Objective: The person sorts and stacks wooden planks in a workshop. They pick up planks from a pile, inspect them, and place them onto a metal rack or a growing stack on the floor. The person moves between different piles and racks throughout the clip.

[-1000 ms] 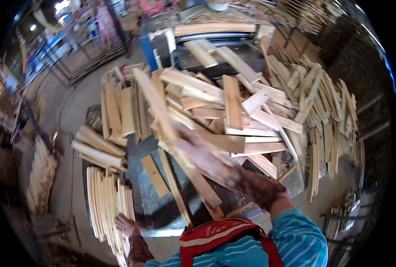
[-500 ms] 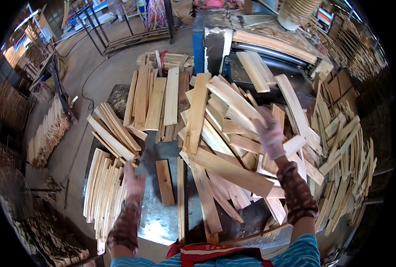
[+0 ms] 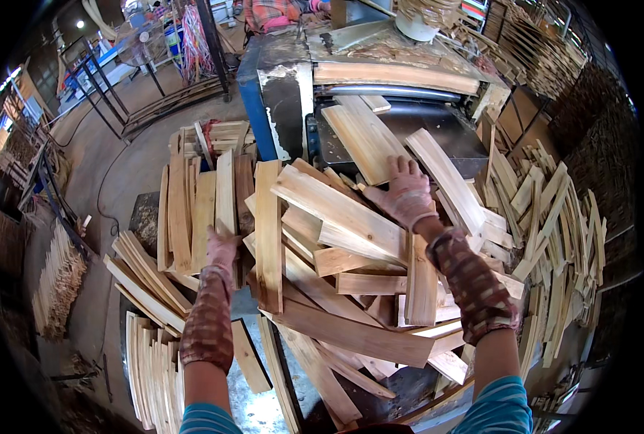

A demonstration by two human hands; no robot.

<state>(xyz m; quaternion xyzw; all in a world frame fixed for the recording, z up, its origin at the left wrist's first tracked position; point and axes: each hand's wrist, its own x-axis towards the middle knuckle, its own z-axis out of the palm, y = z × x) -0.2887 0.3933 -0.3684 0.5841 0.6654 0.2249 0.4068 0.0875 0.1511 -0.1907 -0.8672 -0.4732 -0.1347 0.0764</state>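
My right hand [image 3: 408, 194], in a pale work glove, is open with fingers spread at the near end of a wide wooden board [image 3: 364, 137]. That board slants off the bed of a planer-like machine [image 3: 277, 108]. My left hand [image 3: 222, 252], also gloved, closes at the near end of a narrow pale board [image 3: 225, 188] among upright-looking boards on the left; its fingertips are partly hidden. Between my hands lies a jumbled heap of boards, with a long knotty board [image 3: 340, 217] on top and another board [image 3: 269, 239] lengthwise beside it.
Curved strips [image 3: 152, 369] are stacked on the metal table [image 3: 246, 315] at the near left. Many thin offcuts [image 3: 553, 224] pile up on the right. A black metal frame [image 3: 166, 108] stands on the floor beyond. A person in orange clothing [image 3: 271, 14] is behind the machine.
My view has shifted forward and right. My left hand has moved from the near-left strips to the pale board; my right hand has reached from the heap to the board at the machine.
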